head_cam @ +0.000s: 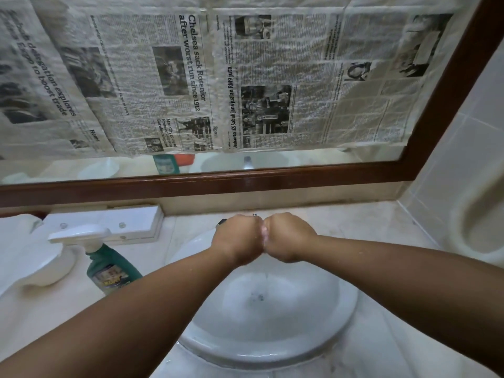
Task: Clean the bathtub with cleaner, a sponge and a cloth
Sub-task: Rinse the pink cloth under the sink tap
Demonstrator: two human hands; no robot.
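Note:
My left hand (236,240) and my right hand (287,237) are pressed knuckle to knuckle over the back of a white round sink (346,317). Both have their fingers curled under, and I see nothing held in either. A line of white foam sits where they meet. A dark bit of the tap (221,222) peeks out behind my left hand. The green cleaner spray bottle (110,268) with a white trigger stands on the counter to the left of the sink. A white cloth (27,255) lies beside it at the far left. No sponge or bathtub is in view.
A wood-framed mirror (245,184) covered with newspaper sheets (191,77) fills the wall behind the counter. A flat white box (109,222) lies under it on the left. A white ceramic fixture (474,230) curves in at the right by the tiled wall.

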